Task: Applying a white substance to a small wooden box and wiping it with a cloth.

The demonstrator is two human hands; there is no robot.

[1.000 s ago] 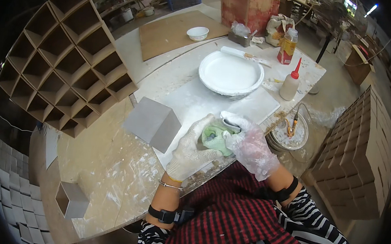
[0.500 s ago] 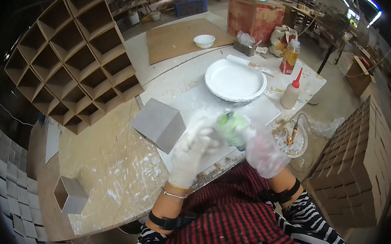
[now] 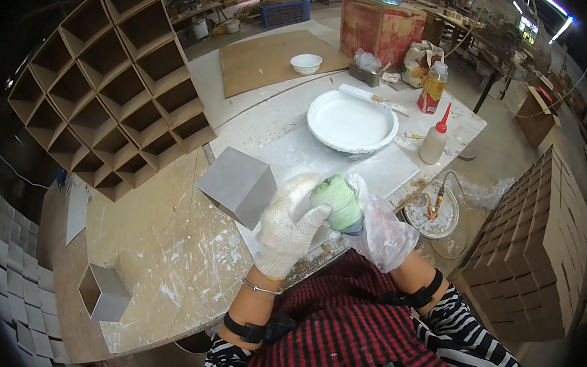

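Note:
My right hand [image 3: 387, 236], in a thin clear plastic glove, is closed on a light green cloth [image 3: 337, 202] bunched into a wad with a dark grey patch below. Beside it my left hand [image 3: 289, 218] wears a white knit glove. Its thumb and fingers are apart, with the tips at the cloth's left side. Just left of that hand a grey hexagonal box [image 3: 238, 185] lies on the table. A round white basin [image 3: 351, 149] holding white liquid stands beyond the cloth, on a pale sheet.
A smaller open hexagonal box [image 3: 105, 294] lies at the near left. Stacked brown compartments [image 3: 118, 87] rise at the far left. A red-tipped squeeze bottle [image 3: 434, 143] and a red-labelled bottle [image 3: 432, 89] stand right of the basin. Cardboard stacks [image 3: 525, 257] stand at the right.
The blurred motion of both hands has settled. My right hand and the green cloth have come slightly lower and left; the left hand's fingers have spread beside the cloth.

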